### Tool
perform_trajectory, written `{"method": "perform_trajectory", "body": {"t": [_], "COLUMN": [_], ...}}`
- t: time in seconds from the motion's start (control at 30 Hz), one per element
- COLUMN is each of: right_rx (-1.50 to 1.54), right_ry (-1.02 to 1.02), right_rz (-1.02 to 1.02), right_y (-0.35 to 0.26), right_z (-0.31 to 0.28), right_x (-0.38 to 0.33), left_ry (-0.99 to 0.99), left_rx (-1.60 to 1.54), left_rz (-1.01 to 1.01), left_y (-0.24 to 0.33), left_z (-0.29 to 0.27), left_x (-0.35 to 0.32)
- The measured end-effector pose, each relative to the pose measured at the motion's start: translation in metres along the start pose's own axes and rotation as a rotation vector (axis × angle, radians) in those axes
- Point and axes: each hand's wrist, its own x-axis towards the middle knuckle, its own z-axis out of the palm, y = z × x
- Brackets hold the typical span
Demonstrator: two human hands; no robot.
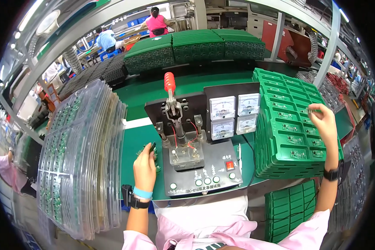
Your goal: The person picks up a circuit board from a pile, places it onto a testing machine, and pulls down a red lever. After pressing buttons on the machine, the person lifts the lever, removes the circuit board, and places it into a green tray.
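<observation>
My left hand (144, 170) is closed at the left side of the test fixture (183, 156), its fingers round a small green circuit board (156, 155) with a dark part at its top. Over the right side of the green tray stack (275, 146), my right hand (324, 121) pinches a small circuit board (310, 110), mostly hidden by the fingers. Small boards lie in the top tray's compartments. The fixture has a red-handled toggle clamp (169, 83), upright above a clear block, and a black base with white round buttons and a red switch (229, 166). Several analog meters (223, 107) stand behind it.
Clear plastic trays with boards (66, 137) form a tall stack at left. Green trays (198, 45) line the back of the green table. More green trays (289, 208) stand low at right. A black cable (253, 156) runs beside the fixture. Other people (156, 23) sit farther off.
</observation>
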Motion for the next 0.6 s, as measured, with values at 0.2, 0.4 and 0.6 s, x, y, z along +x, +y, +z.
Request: {"method": "perform_trajectory", "body": {"t": [0.2,0.4,0.6], "right_rx": [-0.365,-0.546,-0.52], "right_ry": [0.197,0.331,0.378], "right_rz": [-0.099,-0.035,-0.092], "right_y": [0.082,0.149,0.168], "right_z": [-0.007,0.002,0.022], "right_x": [0.094,0.14,0.132], "left_ry": [0.134,0.16,0.165], "left_rx": [-0.013,-0.005,-0.067], "left_rz": [0.038,-0.006,-0.107], "left_y": [0.017,0.014,-0.006], "left_z": [-0.025,-0.042,-0.038], "left_x": [-0.033,-0.058,-0.075]}}
